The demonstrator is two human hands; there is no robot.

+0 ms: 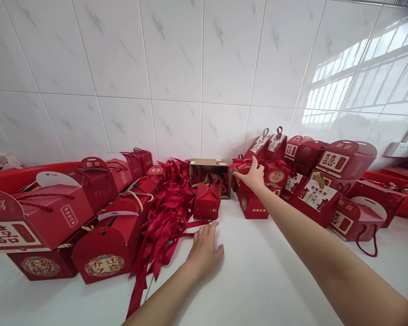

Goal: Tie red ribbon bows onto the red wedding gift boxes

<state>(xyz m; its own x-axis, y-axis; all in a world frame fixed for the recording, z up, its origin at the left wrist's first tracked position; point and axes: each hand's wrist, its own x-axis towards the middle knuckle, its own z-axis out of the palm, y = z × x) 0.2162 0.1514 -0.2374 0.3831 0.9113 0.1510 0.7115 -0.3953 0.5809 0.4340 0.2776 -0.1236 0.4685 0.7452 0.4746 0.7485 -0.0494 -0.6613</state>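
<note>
My right hand (252,176) reaches far forward and grips a small red gift box with a ribbon bow (242,168) that sits on top of another red box (251,203). My left hand (204,249) lies flat on the white counter (258,271), fingers spread, its fingertips at the edge of a heap of red ribbons (166,213). A small closed red box (206,201) stands just beyond the left hand, in front of an open brown carton (209,170) with ribbons in it.
Large red handled gift boxes (102,235) crowd the left side, and more of them (326,190) are stacked on the right against the white tiled wall (190,68). A red tray (7,176) lies at the far left.
</note>
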